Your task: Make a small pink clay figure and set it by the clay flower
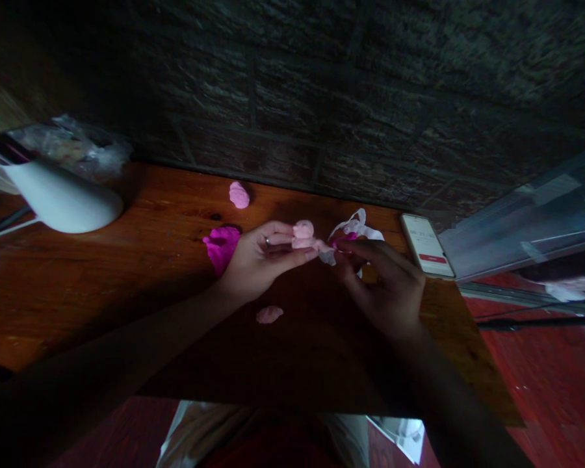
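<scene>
My left hand point(256, 260), with a ring on one finger, pinches a pale pink clay figure point(303, 235) made of a rounded top and a thicker lower part with a bit sticking out to the right. Close by on the right, my right hand point(383, 283) has its thumb and forefinger closed on a small magenta clay piece point(346, 239), partly hidden by the fingers. Crumpled white strips point(370, 233) lie behind that hand. A magenta clay lump point(220, 248) rests beside my left wrist. Nearer me lies a flattish pale pink clay piece point(270, 315).
A pink clay lump point(238, 195) sits toward the wall point(283, 110). To the right, a phone point(426, 244) with a lit screen lies on the wooden table point(166, 195). On the left are a white tapered vessel point(71, 198) and clear plastic bags point(95, 149).
</scene>
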`<state>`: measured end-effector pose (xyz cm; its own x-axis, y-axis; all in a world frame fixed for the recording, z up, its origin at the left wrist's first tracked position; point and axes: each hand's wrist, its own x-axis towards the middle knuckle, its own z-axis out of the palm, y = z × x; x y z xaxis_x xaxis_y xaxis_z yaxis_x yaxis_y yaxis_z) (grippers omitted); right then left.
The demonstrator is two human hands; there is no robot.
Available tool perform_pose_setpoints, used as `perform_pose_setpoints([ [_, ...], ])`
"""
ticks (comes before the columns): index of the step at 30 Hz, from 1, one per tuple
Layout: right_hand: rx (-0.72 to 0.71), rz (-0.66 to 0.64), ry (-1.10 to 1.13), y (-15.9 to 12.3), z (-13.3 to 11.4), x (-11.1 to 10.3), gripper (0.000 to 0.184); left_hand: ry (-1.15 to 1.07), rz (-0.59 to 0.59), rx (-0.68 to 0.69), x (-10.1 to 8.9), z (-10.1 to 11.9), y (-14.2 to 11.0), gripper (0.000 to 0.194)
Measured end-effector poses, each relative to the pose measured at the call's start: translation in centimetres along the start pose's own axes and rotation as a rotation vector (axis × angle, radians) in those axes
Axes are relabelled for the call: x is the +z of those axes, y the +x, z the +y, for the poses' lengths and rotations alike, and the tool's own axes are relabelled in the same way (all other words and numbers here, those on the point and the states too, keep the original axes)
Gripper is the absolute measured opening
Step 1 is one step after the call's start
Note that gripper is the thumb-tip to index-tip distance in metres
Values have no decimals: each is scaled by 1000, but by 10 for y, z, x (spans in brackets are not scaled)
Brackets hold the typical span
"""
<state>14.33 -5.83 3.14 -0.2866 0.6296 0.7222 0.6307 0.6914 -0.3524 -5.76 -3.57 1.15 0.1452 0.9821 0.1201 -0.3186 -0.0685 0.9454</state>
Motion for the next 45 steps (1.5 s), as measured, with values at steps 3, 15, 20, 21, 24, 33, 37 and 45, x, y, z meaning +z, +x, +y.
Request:
perform_pose_setpoints([
  [3, -22, 11, -25, 0, 0, 1, 14, 8, -9, -3, 1, 0, -1, 34],
  [15, -132, 63, -189, -6, -2, 4, 15, 55, -49, -33, 3, -1, -7, 29],
  [20, -125, 91, -69, -5, -1, 5, 18, -12, -50, -15, 2, 1, -4, 31],
  [21, -92, 89, -31, -5, -1, 5, 20, -18, -48, -9, 1, 1, -3, 31],
  [24, 50, 81, 47, -4, 0, 7, 26, -17, -26, 17, -1, 2, -1, 32],
  [33, 131, -29, 161, -7, 4, 11, 12, 78, -20, 36, 0, 0, -2, 28],
  [37, 112, -23, 143, -5, 3, 10, 13, 80, -16, 26, 0, -1, -2, 29],
  [45, 135, -24, 165, -6, 2, 11, 8, 81, -22, 41, 2, -1, -3, 30],
])
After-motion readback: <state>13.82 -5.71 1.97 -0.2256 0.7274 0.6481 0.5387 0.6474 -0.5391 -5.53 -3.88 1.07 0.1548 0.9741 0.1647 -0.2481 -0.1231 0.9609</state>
